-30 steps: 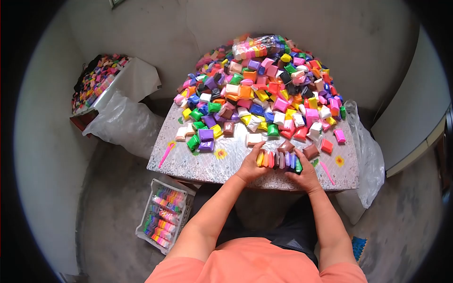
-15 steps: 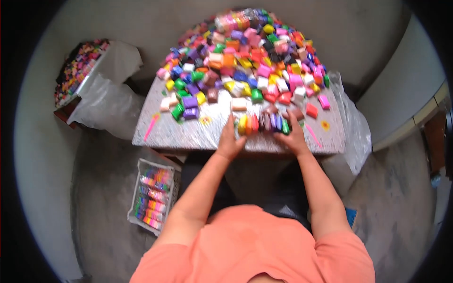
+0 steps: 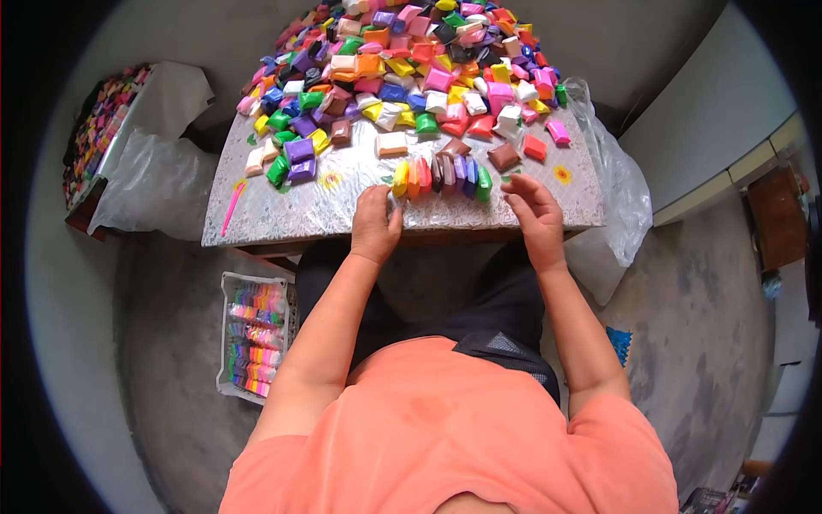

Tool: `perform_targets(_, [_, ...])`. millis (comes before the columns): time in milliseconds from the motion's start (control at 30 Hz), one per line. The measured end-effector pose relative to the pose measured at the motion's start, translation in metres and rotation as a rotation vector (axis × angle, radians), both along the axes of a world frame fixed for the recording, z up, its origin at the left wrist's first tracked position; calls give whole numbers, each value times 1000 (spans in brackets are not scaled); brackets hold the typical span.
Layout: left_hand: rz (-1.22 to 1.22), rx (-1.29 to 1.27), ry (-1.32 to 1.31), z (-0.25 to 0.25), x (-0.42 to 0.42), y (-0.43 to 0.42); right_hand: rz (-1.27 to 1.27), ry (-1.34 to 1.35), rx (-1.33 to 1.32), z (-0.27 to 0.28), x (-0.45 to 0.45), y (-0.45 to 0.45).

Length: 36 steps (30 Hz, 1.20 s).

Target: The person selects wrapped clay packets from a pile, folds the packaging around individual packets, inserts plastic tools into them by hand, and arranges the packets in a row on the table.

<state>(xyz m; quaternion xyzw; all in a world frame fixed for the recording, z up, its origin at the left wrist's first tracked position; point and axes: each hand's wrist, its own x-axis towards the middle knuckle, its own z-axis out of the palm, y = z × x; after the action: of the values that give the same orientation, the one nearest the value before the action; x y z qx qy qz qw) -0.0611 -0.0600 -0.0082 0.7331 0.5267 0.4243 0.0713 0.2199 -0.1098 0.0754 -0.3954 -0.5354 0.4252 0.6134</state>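
Observation:
A row of small wrapped colour blocks [image 3: 425, 177] stands on edge near the front of the table, running from yellow through red, brown and purple to green. They look like soft clay packs. My left hand [image 3: 375, 226] is beside the yellow end, its fingers bent downward and the thumb held apart; no block shows in it. Off the green end, my right hand [image 3: 539, 221] hovers with fingers spread and nothing in them. Just behind the row lie a peach pack [image 3: 391, 144] and a brown pack [image 3: 503, 156].
A large heap of mixed wrapped packs [image 3: 437, 79] covers the back of the table [image 3: 291, 214]. On the floor at left, a white basket [image 3: 224, 334] contains rows of packs. Clear plastic sheeting [image 3: 629, 201] hangs at the right edge. Another heap [image 3: 107, 128] stands far left.
Both hands have let go of the row's ends and drawn apart from it, the right one farther. The row stays standing. The whole view has shifted, with the table now higher and further left.

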Motion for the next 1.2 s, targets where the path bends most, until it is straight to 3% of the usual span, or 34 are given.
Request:
perform_targets(33, [-18,-9,-4,2,-1,2,40,22,0,34,-5,-14])
perform_targets(167, [-9,43,-22,3,4,0,248,-157,742,179,-29,-69])
perform_targets(333, [-93,36,-9,-2,-2,4,188,-161,904,244,-31,-120])
perform_targets(600, [-72,52,-46,-8,-6,0,106,-84,1171,274,7,-158])
perform_targets(667, [-46,-33,-39,-5,-8,-6,87,-93,1195,274,12,-165])
perform_targets(900, [-28,91,-50,-10,-8,-9,60,-110,1241,278,28,-173])
perform_targets(1200, [181,-148,-337,6,-14,-9,66,-96,1259,273,32,-176])
